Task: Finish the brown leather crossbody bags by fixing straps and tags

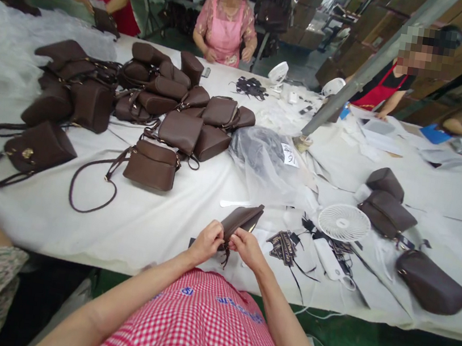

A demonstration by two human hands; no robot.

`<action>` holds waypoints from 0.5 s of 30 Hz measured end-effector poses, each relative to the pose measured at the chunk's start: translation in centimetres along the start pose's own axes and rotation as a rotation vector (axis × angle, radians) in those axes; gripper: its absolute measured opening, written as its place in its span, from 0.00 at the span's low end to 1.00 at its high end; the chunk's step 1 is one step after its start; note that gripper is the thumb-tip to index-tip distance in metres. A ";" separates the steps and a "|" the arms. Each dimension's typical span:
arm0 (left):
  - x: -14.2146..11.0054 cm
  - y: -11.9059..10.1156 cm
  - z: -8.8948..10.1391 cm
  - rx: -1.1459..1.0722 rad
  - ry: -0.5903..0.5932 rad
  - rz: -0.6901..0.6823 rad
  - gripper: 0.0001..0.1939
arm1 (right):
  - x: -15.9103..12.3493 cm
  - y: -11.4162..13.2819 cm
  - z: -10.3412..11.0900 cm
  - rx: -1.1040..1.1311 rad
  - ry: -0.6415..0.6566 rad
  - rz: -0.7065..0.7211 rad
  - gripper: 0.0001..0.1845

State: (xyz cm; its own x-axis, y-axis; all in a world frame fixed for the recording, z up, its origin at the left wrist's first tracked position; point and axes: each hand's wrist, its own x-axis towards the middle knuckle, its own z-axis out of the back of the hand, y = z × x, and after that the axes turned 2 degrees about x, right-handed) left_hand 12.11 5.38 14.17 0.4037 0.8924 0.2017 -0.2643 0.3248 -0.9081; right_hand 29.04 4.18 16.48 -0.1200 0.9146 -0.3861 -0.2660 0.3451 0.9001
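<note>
Head view: holding a brown bag [236, 218] above the bench [127, 241], close to the middle of its front edge. Pinching the near end of it with the left grip [207, 241], fingers closed; pinching also with the right grip [250, 247] at the same end, just beside the left, though without showing the exact part of the bag between the fingertips. Probably in the middle of work on this piece, not yet laid down. Can see loose black tags [284, 248] to the right, near the front edge, lying apart from any bag. Can see also a large heap of bags [180, 131] toward the left end, and three bags [434, 282] toward the right end. Cannot tell here the finished ones from the waiting ones.
</note>
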 end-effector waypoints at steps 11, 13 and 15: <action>-1.4 2.4 -2.2 -0.026 0.038 0.123 0.40 | -0.9 -0.2 -1.6 -0.029 -0.013 0.060 0.06; -1.2 3.0 -2.6 -0.059 0.080 0.116 0.39 | -0.8 -0.1 -1.8 -0.031 -0.014 0.065 0.06; -0.9 3.2 -2.6 -0.085 0.090 0.111 0.38 | -0.6 -0.1 -2.2 -0.034 -0.023 0.068 0.05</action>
State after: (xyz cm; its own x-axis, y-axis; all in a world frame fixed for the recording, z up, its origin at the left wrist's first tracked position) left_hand 13.24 4.82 10.13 0.4540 0.8884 0.0681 -0.2384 0.1947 -0.9514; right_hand 27.01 3.10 16.22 -0.1172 0.9403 -0.3194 -0.2906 0.2751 0.9164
